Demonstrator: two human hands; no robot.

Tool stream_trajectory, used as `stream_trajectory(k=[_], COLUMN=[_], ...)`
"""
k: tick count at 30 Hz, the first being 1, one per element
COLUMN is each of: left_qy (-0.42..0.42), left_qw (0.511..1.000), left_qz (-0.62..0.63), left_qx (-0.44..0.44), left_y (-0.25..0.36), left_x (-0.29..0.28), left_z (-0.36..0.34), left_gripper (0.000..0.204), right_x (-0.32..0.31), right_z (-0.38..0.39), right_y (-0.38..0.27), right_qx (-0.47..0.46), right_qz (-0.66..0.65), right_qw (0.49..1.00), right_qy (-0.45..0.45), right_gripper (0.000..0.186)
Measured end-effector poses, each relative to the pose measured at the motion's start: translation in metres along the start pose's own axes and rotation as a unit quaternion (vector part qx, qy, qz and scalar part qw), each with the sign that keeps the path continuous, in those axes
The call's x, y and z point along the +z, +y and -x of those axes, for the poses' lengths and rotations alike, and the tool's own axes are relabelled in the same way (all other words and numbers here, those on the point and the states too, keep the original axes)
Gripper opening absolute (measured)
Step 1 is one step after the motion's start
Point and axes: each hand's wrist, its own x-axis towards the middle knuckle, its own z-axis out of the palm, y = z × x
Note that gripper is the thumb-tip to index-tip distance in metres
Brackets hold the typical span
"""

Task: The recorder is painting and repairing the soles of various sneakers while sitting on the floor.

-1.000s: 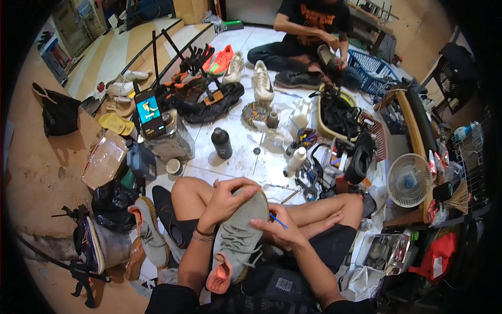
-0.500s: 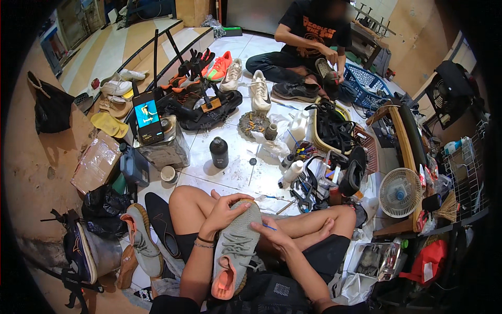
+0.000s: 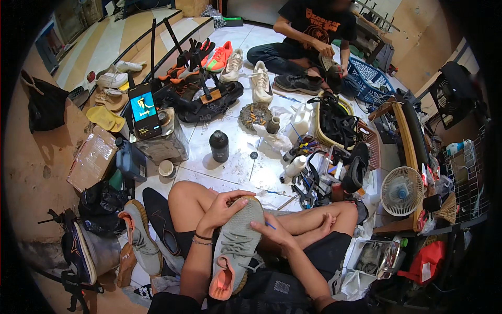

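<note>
A grey knit sneaker [image 3: 241, 230] with grey laces and an orange-pink lining lies in my lap, toe pointing away from me. My left hand [image 3: 222, 210] is closed on its toe end, fingers over the tip. At the shoe's right side is my right hand [image 3: 273, 230], thumb against the upper. A thin blue tool [image 3: 270, 225] pokes out between its fingers; its working end is hidden. The matching grey sneaker [image 3: 142, 243] stands on the floor to my left, beside a dark slip-on shoe [image 3: 161, 220].
A black bottle [image 3: 219, 146] stands ahead of me, with an ashtray [image 3: 255, 118] beyond it. Tools and a white bottle [image 3: 296, 166] lie to the right. A phone [image 3: 144, 112] stands on a metal can at left. Another person [image 3: 314, 42] sits opposite, handling a shoe.
Both hands keep their hold on the sneaker, almost unmoved. The view has shifted slightly. The other person's hands have moved a little at their shoe.
</note>
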Motion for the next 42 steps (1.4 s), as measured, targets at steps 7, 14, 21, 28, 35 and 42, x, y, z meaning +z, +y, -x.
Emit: stream_trajectory(k=[7,14,21,28,35,42], left_qy=[0.025,0.013,0.024,0.023,0.023,0.028], left_qw=[0.996,0.996,0.998,0.998,0.997,0.997], left_qz=[-0.082,-0.081,-0.058,-0.050,-0.062,-0.072], left_qx=[0.000,0.016,0.021,0.024,0.027,0.029], left_y=[-0.010,-0.011,-0.016,-0.017,-0.017,-0.017], left_x=[-0.005,0.000,0.000,0.002,0.000,0.002], left_z=[-0.003,-0.006,-0.008,-0.008,-0.009,-0.008], left_gripper=[0.032,0.031,0.031,0.031,0.031,0.030], right_x=[-0.023,-0.020,-0.007,-0.009,-0.006,-0.005], right_z=[-0.001,0.006,-0.018,-0.016,-0.021,-0.021], right_y=[-0.017,-0.056,-0.061,-0.065,-0.067,-0.072], right_qx=[-0.151,-0.286,-0.311,-0.300,-0.342,-0.338], right_qz=[0.038,0.121,0.266,0.328,0.356,0.371], right_qw=[0.942,0.906,0.882,0.866,0.844,0.843], right_qy=[0.296,0.288,0.233,0.230,0.209,0.194], right_gripper=[0.029,0.031,0.017,0.015,0.018,0.015])
